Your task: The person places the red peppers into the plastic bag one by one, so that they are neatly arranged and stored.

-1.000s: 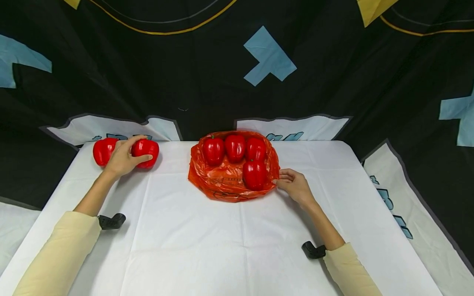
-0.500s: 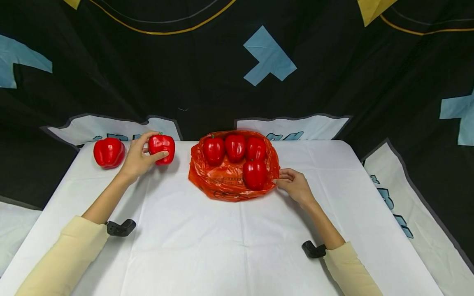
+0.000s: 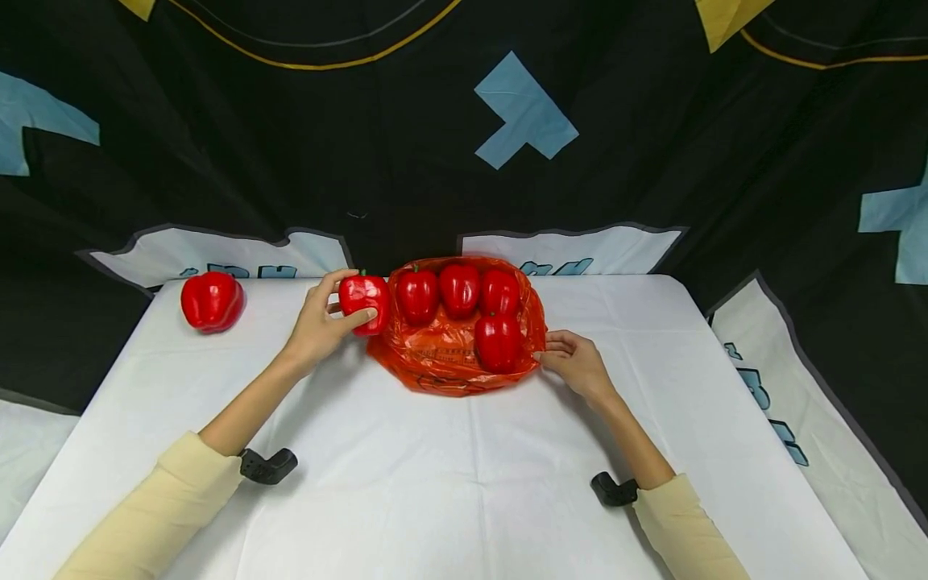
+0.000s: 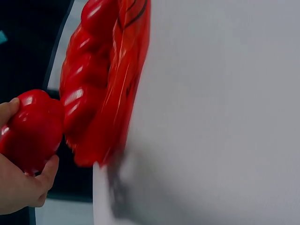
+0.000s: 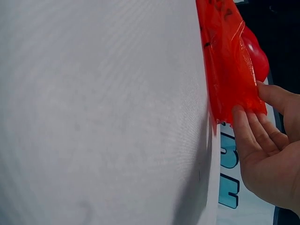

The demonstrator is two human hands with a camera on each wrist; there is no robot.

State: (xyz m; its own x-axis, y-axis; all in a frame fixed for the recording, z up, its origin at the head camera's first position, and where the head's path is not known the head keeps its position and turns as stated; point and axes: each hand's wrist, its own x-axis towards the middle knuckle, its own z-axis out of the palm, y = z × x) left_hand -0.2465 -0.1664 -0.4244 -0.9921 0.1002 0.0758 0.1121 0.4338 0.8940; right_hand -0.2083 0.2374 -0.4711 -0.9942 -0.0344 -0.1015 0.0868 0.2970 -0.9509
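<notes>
A red bell pepper (image 3: 366, 303) is gripped between the thumb and fingers of my left hand (image 3: 316, 324), at the left rim of a red plastic bag (image 3: 435, 354). In the left wrist view the held bell pepper (image 4: 35, 133) hangs beside the bag. Several red bell peppers (image 3: 460, 290) sit inside the opened bag, three in a back row and one nearer the front right. My right hand (image 3: 580, 370) pinches the bag's right edge; in the right wrist view its thumb and fingers hold the thin plastic (image 5: 234, 89).
Another red bell pepper (image 3: 213, 301) lies at the back left of the white-covered table (image 3: 377, 499). A black cloth (image 3: 406, 161) with blue and yellow shapes hangs behind the table's far edge. Each wrist wears a black camera mount (image 3: 269, 466).
My left hand has lifted the bell pepper from the back left and carried it rightward to the bag's left rim. The right hand has stayed at the bag's edge.
</notes>
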